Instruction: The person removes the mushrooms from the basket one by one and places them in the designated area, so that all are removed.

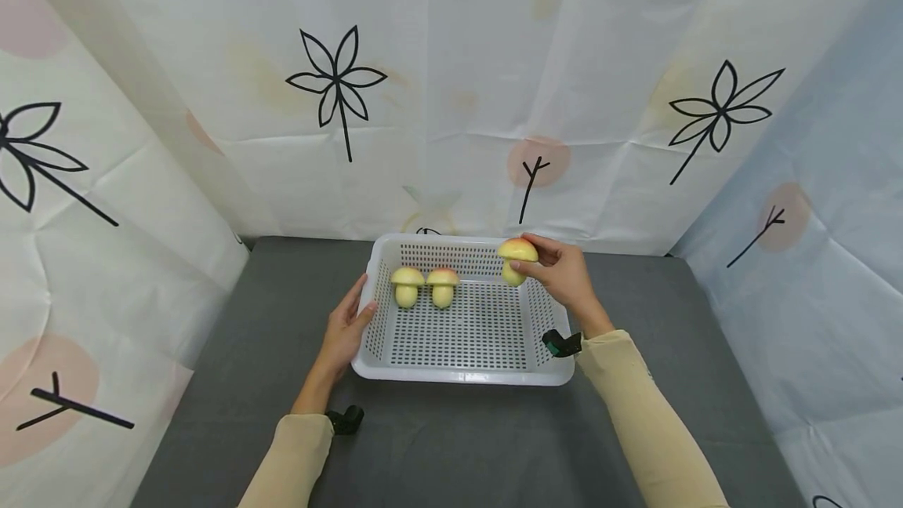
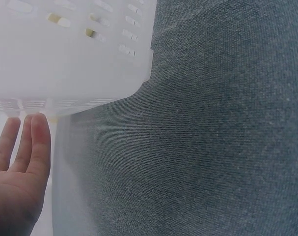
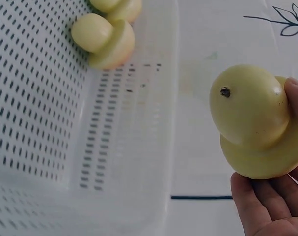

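A white perforated plastic basket (image 1: 462,376) stands on a dark grey cloth. Two yellow mushrooms, one on the left (image 1: 407,288) and one with an orange-tinted cap (image 1: 443,288), stand side by side in its left part. My right hand (image 1: 564,273) pinches a third toy-like mushroom (image 1: 518,251) between thumb and fingers over the basket's right back corner. In the right wrist view this mushroom (image 3: 249,108) shows its stem end with a dark spot. At the basket's left side, my left hand (image 1: 343,333) touches the rim with thumb and fingers; the left wrist view shows its fingers (image 2: 39,142) extended against the wall.
The dark grey cloth (image 1: 451,445) covers the table around the basket. White fabric walls (image 1: 437,85) with black leaf and twig drawings rise at the back and both sides. The basket's back rim lies close to the rear wall. Black straps (image 1: 346,420) sit on both wrists.
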A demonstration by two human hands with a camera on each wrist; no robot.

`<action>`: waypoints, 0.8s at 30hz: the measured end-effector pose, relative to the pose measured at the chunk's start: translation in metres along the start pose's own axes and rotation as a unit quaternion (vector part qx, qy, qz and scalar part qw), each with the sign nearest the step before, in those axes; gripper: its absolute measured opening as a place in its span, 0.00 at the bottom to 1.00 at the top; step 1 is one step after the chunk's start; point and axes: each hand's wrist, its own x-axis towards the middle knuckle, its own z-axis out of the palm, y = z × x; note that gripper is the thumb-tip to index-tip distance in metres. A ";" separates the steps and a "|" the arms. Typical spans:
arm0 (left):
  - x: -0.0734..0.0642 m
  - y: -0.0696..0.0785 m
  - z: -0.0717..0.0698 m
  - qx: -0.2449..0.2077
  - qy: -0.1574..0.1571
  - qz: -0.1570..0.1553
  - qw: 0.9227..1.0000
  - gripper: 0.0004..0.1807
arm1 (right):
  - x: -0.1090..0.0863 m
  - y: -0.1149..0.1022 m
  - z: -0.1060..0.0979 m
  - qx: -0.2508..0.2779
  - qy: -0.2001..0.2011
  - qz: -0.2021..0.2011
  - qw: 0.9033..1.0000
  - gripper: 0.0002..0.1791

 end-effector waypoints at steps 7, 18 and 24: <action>0.000 0.004 0.000 0.004 0.000 -0.012 1.000 0.35 | -0.007 -0.004 -0.031 -0.001 0.024 0.013 1.000 0.36; 0.002 0.000 -0.001 0.000 -0.002 -0.006 1.000 0.35 | -0.019 0.005 -0.074 -0.022 0.068 0.046 0.996 0.37; 0.001 0.000 -0.001 -0.003 -0.002 -0.007 1.000 0.35 | -0.027 0.020 -0.094 -0.026 0.102 0.062 0.993 0.37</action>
